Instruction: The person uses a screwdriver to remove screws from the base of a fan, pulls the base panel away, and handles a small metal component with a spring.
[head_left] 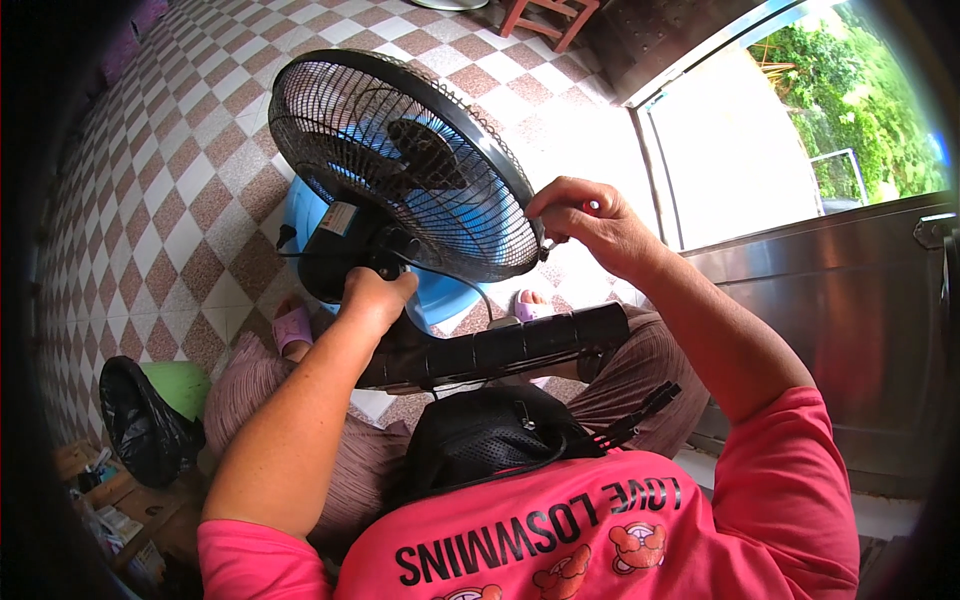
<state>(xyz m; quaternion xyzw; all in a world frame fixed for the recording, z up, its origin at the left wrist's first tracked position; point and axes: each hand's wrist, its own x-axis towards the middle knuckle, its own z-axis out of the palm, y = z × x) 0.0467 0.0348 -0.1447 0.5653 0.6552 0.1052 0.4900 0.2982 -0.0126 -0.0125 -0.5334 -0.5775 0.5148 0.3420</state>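
Observation:
A black pedestal fan (345, 130) lies across my lap, its round grille over a blue basin (450, 300) and its pole (515, 342) running sideways. My left hand (377, 285) is closed on the fan's neck below the motor housing (338, 245). A black cord loops from the housing. My right hand (590, 215), at the right rim of the grille, is closed around a small red-and-white handled tool (592, 206), its tip hidden at the rim's clip.
A green bin (175, 385) with a black bag sits at left, beside clutter (110, 500) on wood. A wooden stool (540, 20) stands at the back on checkered tiles. A steel-panelled door (800, 300) with a bright opening is at right.

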